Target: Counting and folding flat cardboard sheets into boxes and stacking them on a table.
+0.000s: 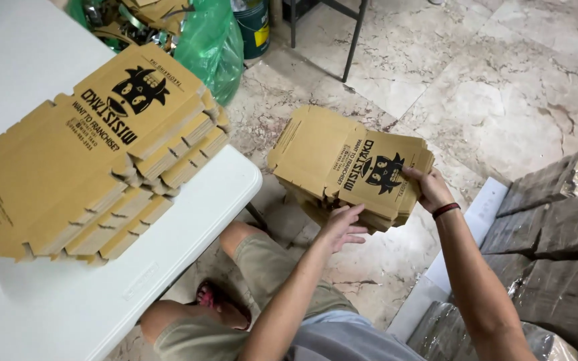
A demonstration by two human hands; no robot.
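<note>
On the left of the view, a white plastic folding surface carries a tall fanned stack of flat, unfolded brown cardboard boxes printed in black, their notched edges stepping out toward the surface's rounded corner. Beneath everything spreads a beige marble-patterned tile floor. At the right edge sit dark brown bundles wrapped in clear plastic film, piled well apart from the surface, with a white flat board lying just beside them on the floor.

Between the surface and the bundles, a smaller stack of the same flat brown cardboard boxes is held up above the floor, tilted, its printed face turned upward. The right hand, with a dark red band at the wrist, clamps the stack's far right edge: the thumb lies on top and the fingers go under, so its grip is closed on the cardboard. The left hand presses against the stack's near lower edge with fingers spread and slightly bent, touching it rather than wrapped around it.

At the top, a green plastic bag stuffed with scraps leans near a dark green bucket and the black metal legs of a frame.
</note>
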